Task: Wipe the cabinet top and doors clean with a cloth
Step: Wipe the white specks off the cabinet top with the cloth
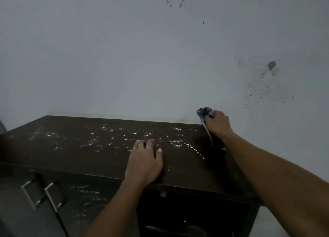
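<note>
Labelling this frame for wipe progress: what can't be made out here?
- Head view: most of the cloth, bunched inside the right hand; its size is hidden.
- Cabinet top under the left hand and right forearm: covered, so dirt there is unknown.
- Open compartment contents: too dark and blurred.
- Cabinet doors: lower parts cut off by the bottom edge.
- Cabinet's left end: cut off by the left edge.

two hands (145,163), one cloth (204,113), two door handles (29,195)
</note>
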### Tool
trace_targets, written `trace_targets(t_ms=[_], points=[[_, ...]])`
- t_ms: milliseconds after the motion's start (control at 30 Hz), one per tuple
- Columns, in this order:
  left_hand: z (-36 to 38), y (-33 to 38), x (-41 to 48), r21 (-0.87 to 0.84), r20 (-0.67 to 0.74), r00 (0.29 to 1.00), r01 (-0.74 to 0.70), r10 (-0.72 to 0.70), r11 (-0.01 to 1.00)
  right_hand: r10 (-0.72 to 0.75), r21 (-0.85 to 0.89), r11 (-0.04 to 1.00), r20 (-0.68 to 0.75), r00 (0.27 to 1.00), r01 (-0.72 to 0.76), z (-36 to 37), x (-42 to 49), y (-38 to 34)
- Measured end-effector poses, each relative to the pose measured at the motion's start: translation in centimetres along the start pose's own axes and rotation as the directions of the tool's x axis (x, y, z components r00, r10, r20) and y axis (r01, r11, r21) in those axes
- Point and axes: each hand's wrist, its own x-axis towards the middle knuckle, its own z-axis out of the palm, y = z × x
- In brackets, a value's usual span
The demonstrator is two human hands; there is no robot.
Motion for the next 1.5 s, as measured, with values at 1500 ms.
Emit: trace_targets(t_ms=[1500], points=[[-9.1, -15.1, 1.9, 0.110, -0.083, 0.990, -0.103, 0.112, 0.989, 0.187, -0.231, 0.952, -0.070, 0.980, -0.198, 7.4, -6.8, -5.2]])
